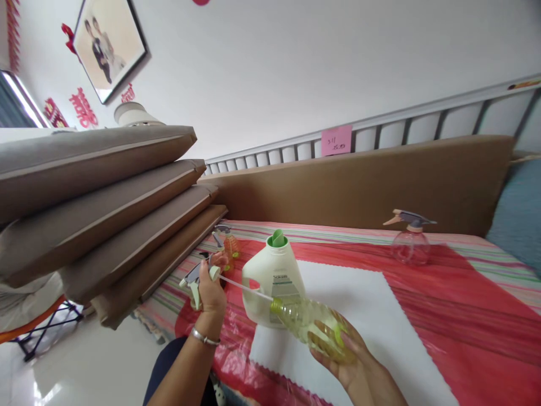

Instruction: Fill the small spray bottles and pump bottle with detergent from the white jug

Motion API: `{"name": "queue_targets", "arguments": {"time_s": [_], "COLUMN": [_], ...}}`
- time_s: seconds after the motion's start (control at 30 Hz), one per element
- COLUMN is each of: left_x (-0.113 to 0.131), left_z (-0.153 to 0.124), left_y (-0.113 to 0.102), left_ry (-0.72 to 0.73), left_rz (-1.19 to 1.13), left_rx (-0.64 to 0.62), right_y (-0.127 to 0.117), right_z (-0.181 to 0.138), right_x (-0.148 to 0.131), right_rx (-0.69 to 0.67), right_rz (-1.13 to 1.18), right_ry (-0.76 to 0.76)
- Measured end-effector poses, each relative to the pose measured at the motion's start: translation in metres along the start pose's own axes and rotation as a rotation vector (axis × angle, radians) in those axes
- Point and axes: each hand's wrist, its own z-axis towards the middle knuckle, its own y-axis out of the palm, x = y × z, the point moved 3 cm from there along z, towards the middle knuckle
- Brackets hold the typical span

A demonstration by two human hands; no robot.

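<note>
My left hand (210, 292) is closed round a pale green trigger spray head (194, 280), whose thin white tube (247, 286) runs into the neck of a clear bottle. My right hand (343, 361) cradles that clear bottle of yellow liquid (310, 325) from below, tilted with its neck toward the left. Right behind them stands a cream detergent jug (273, 277) with an open green spout. A small spray bottle of orange liquid (230, 245) stands just beyond my left hand.
A white cloth (380, 316) lies on a red plastic sheet (473, 316) over a striped cover. A clear round spray bottle (409, 239) stands at the back right. Stacked brown cushions (110, 214) crowd the left; a brown board (363, 186) runs behind.
</note>
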Motion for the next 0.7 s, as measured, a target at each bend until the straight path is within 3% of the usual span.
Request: {"name": "queue_targets", "arguments": {"time_s": [0.2,0.4,0.53,0.7], "left_x": [0.005,0.000,-0.003,-0.005], "left_z": [-0.015,-0.065,-0.097,-0.113], "left_y": [0.010,0.039,0.058,0.067], "left_ry": [0.025,-0.008,-0.136,-0.298], "left_rz": [0.058,0.120,0.077,-0.066], "left_rx": [-0.074,-0.167,-0.186,-0.197], "right_y": [-0.002,0.007,0.013,0.015], "right_z": [0.003,-0.003,-0.005,-0.009], "right_x": [0.000,0.013,0.022,0.018], "right_rx": [0.048,0.016,-0.012,-0.006], "right_rz": [-0.033,-0.003,0.052,0.102], "right_ry": [-0.042,-0.065,-0.109,-0.140]}}
